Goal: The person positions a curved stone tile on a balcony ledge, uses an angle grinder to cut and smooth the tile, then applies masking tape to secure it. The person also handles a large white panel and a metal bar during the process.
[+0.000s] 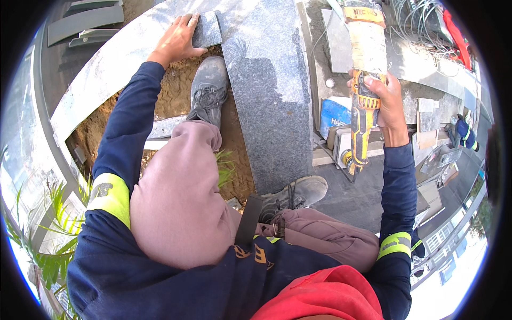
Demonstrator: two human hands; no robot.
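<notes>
My right hand [385, 98] is closed round the body of a yellow and black angle grinder [365, 109], held upright at the right. Its disc end [349, 161] points down toward me, and its upper end is wrapped in worn pale and orange tape. At the upper left, my left hand [178, 38] grips the left end of a small grey stone piece [209, 29], thumb on the near side and fingers at the far side. That piece lies against the long speckled grey stone slab [277, 128], which is partly dark and partly dusted pale.
One shoe [209, 85] stands on bare soil [234, 133], the other [298, 193] beside the slab. Green leaves [56, 250] grow at the left. A blue and white bag [335, 114], tangled wires [416, 26] and stone offcuts lie at the right. Another person [465, 133] is far right.
</notes>
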